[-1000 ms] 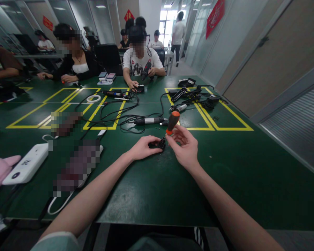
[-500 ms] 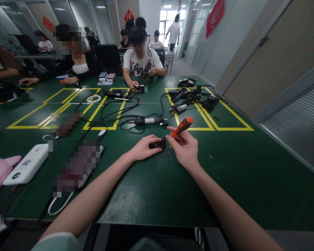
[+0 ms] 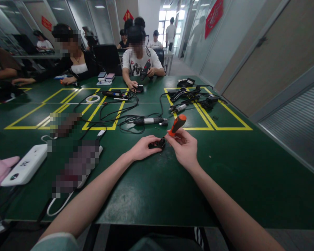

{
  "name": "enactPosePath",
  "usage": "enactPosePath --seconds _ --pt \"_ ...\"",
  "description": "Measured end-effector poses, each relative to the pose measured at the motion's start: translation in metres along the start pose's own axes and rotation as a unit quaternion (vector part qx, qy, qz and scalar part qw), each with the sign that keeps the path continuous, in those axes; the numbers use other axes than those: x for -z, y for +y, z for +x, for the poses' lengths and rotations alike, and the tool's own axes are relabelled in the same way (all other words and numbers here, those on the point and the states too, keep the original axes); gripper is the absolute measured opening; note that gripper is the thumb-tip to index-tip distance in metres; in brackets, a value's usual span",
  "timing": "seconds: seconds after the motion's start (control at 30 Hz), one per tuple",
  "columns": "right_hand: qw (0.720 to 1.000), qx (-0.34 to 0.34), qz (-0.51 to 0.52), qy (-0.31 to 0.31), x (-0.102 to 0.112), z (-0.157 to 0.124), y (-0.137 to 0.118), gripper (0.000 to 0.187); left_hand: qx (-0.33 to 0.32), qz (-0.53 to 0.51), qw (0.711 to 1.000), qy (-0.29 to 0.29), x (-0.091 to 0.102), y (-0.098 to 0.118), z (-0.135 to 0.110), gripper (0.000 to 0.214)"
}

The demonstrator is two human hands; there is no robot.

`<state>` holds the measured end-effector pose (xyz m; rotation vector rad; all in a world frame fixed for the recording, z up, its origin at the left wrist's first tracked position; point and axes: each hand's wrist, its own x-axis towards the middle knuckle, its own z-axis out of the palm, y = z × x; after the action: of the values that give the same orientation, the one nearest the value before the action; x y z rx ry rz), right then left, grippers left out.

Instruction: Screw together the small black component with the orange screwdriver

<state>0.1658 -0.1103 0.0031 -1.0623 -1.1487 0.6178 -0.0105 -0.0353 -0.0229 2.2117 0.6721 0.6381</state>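
Observation:
My left hand (image 3: 144, 148) is closed on a small black part (image 3: 161, 143), with thumb and fingers on either side of it, low over the green table (image 3: 141, 188). My right hand (image 3: 185, 146) grips an orange and dark grey screwdriver (image 3: 178, 124), whose handle leans up to the right. The lower end of the screwdriver is near the black part; whether its tip touches is too small to tell. Beyond my hands lies a silver and black pen-shaped electric tool (image 3: 150, 121) with a cable, and a small black piece (image 3: 163, 124) is beside its end.
Black cables and tools (image 3: 188, 96) lie at the back right. A white power strip (image 3: 26, 165) and a blurred device (image 3: 77, 164) are on the left. Across the table a person (image 3: 141, 62) holds a dark power tool (image 3: 145, 70). A roll of white tape (image 3: 92, 99) lies left of centre.
The screwdriver's handle has swung left and stands a little more upright in my right hand. My left hand keeps its place with the black part.

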Motion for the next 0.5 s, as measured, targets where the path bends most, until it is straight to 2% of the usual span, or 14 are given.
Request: enactPosePath --seconds 0.13,0.3,0.5 --pt "1.000 -0.002 -0.007 -0.018 0.0007 0.0013 0.0008 0.018 0.003 -0.002 1.000 -0.006 -0.0006 -0.0003 0.0009 0.032" --pt "1.000 0.012 0.007 0.018 0.0007 0.0013 0.0008 0.033 0.000 -0.002 1.000 -0.009 -0.0006 -0.0005 0.0013 0.033" --pt "0.999 0.037 -0.023 -0.015 0.0013 -0.0024 -0.0030 0.020 -0.011 0.005 1.000 -0.015 0.0001 0.0005 0.0008 0.034"
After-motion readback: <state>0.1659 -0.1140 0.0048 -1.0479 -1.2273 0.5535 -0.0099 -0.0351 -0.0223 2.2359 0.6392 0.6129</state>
